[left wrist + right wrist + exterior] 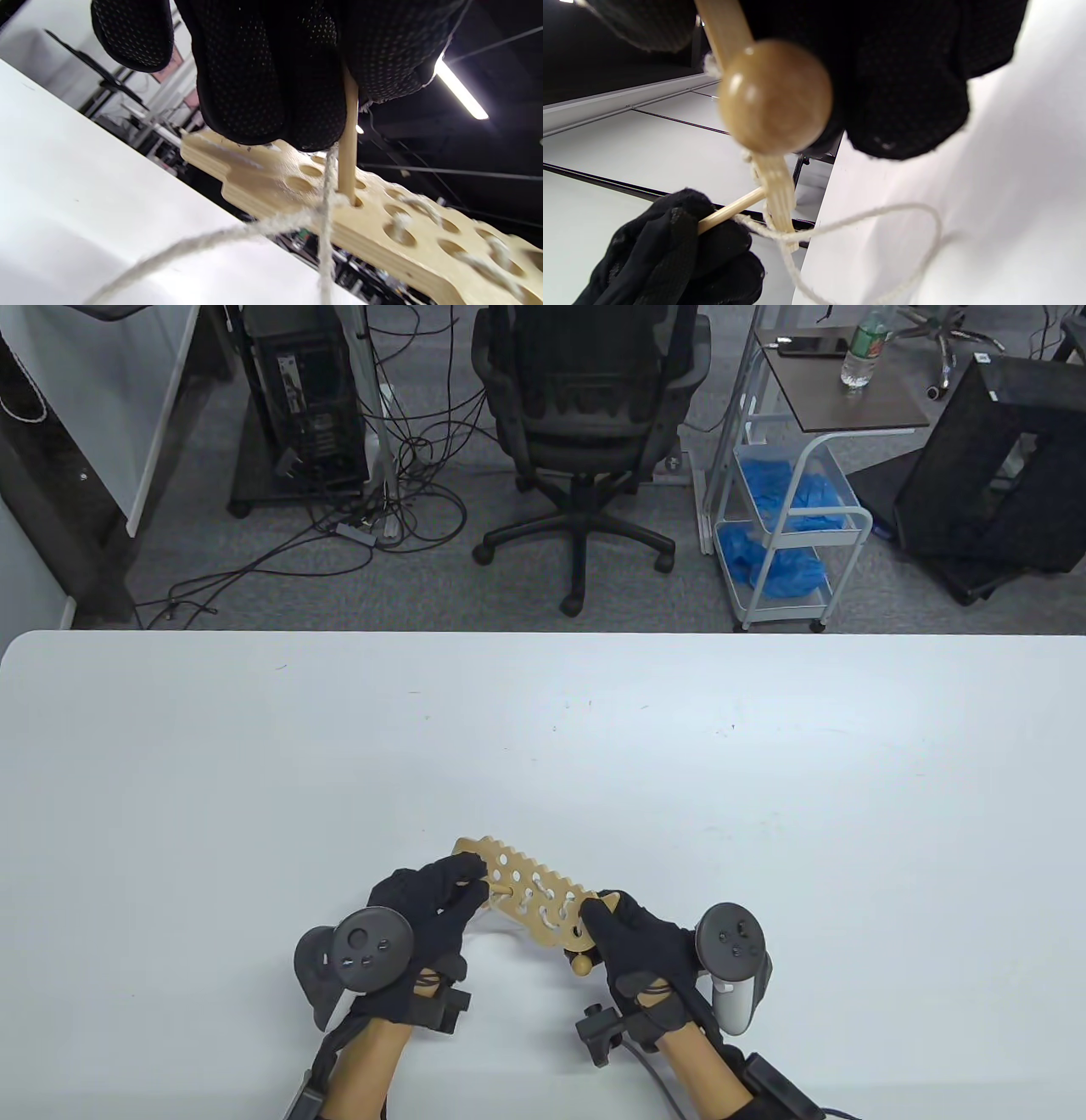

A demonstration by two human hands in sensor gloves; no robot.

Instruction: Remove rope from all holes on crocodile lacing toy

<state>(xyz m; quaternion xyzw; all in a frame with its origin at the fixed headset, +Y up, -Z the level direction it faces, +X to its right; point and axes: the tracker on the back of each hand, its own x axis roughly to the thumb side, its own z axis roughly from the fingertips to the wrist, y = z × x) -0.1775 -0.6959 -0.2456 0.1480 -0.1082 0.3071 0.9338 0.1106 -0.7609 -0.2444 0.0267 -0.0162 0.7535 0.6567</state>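
Currently left hand [428, 899] pinches the wooden needle [348, 140], seated in a hole of the crocodile board [530, 891]. Right hand [632, 942] grips the board's lower-right end; its long axis runs upper left to lower right.

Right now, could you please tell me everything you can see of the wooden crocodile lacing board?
The crocodile lacing board is a flat, pale plywood plank with a toothed upper edge and rows of round holes. Both hands hold it off the white table, slanting down toward the right. The left hand pinches a thin wooden needle standing in one hole; the right hand grips the lower end by a round wooden knob. White rope is threaded through several holes, and loose slack trails below.
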